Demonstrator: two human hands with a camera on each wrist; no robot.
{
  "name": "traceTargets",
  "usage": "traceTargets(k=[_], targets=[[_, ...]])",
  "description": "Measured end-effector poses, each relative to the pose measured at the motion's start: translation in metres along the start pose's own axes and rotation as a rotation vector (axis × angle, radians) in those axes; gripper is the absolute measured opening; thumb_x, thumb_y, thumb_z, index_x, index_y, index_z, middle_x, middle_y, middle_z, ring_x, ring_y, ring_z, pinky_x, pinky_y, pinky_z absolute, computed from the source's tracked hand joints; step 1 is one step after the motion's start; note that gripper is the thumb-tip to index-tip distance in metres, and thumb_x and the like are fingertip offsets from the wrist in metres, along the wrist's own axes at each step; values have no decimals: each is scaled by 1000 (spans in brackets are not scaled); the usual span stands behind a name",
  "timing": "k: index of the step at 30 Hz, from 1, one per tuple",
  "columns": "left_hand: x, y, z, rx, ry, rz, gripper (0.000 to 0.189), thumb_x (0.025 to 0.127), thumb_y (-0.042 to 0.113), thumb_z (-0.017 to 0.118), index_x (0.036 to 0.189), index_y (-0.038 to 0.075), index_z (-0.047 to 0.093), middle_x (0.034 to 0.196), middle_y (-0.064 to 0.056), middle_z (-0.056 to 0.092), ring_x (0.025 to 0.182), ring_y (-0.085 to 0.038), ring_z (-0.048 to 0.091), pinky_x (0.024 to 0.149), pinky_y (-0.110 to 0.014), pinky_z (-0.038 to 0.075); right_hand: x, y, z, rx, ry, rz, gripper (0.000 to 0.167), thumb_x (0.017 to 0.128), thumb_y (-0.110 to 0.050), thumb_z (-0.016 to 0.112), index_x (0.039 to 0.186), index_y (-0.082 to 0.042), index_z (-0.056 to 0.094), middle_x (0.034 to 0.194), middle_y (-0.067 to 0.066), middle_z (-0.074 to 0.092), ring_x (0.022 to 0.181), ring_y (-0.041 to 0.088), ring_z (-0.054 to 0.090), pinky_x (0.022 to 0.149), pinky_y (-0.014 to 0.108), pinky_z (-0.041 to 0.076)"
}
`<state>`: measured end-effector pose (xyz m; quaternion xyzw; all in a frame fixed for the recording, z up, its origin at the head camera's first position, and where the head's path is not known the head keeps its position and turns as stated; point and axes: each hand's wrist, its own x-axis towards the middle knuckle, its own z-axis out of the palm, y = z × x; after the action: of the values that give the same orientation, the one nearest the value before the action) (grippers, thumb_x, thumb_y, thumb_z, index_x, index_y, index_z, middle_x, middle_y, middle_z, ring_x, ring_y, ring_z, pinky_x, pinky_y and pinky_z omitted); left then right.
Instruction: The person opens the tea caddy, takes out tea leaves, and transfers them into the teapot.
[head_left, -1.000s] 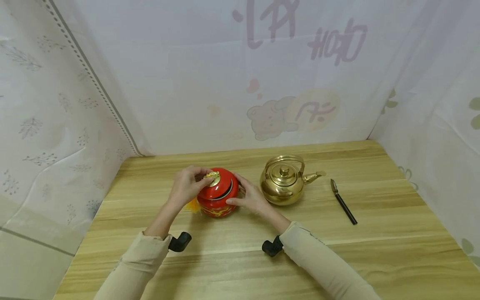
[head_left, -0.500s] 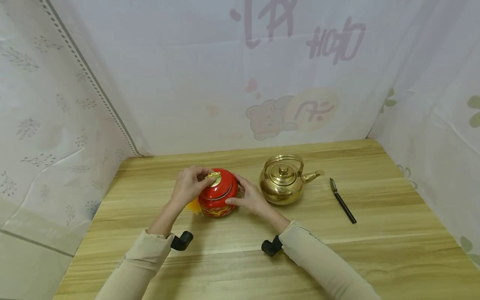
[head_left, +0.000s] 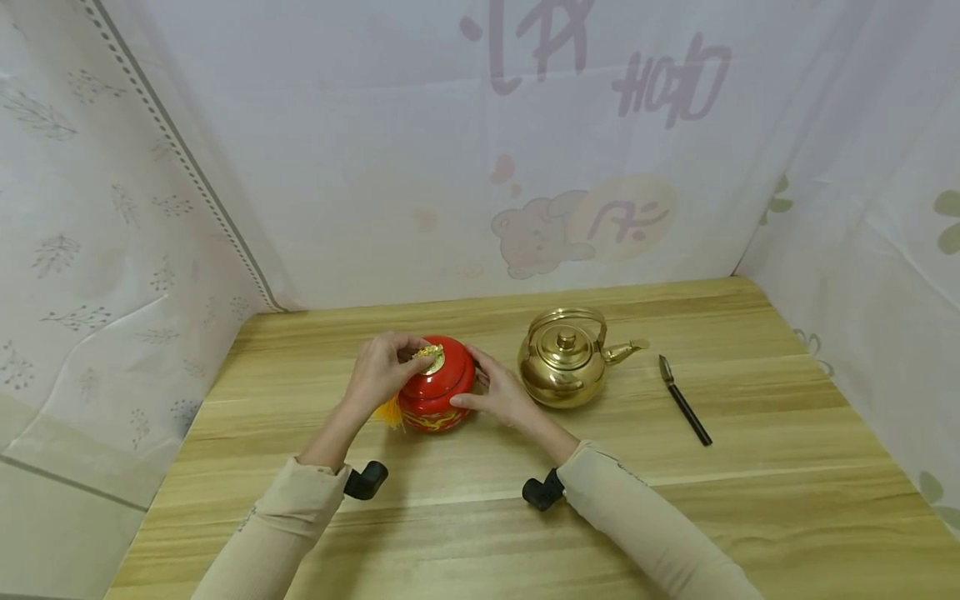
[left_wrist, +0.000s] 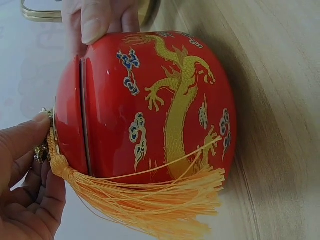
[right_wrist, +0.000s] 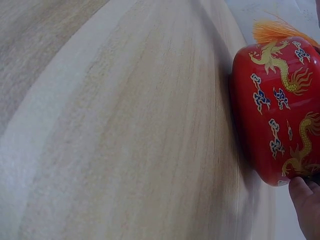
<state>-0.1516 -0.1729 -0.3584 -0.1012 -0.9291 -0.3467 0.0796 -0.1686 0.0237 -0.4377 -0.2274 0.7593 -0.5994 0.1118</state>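
Observation:
A round red jar (head_left: 435,414) with gold dragons and small blue clouds stands on the wooden table. Its red lid (head_left: 453,367) sits on the mouth, with a thin dark seam showing between them in the left wrist view. My left hand (head_left: 381,368) pinches the gold knob (head_left: 433,353) on top of the lid between thumb and fingers. From that knob a yellow tassel (left_wrist: 145,197) hangs down the jar's side. My right hand (head_left: 498,392) grips the jar's right side, its thumb (left_wrist: 94,30) near the rim and the other fingers partly hidden behind.
Just right of the jar stands a brass teapot (head_left: 564,367) with an upright handle and a spout pointing right. Farther right lies a dark-handled tool with a narrow metal head (head_left: 686,408). Patterned cloth walls (head_left: 390,167) border the table (head_left: 480,533) at the back and sides.
The lid was tilted, with a dark gap at its front right; it has come down level and the gap has closed. Both hands have kept their holds.

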Motion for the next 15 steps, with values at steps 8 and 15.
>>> traceTargets(k=[8,15], targets=[[0,0,2,6,16,2,19,80,13,75,94,1,73,89,-11,70,75,-19,60,63,-27,49,1,0,0,3,-3,-11,88,78,-11,76,147,2,24,151,18,29,137,29,33,110,39,33],[-2,-3,7,-30,48,-20,21,79,14,76,96,1,72,90,-13,70,77,-21,65,67,-33,54,-3,-9,-2,17,-20,-15,85,80,-7,74,146,6,23,150,24,27,135,36,33,109,45,33]])
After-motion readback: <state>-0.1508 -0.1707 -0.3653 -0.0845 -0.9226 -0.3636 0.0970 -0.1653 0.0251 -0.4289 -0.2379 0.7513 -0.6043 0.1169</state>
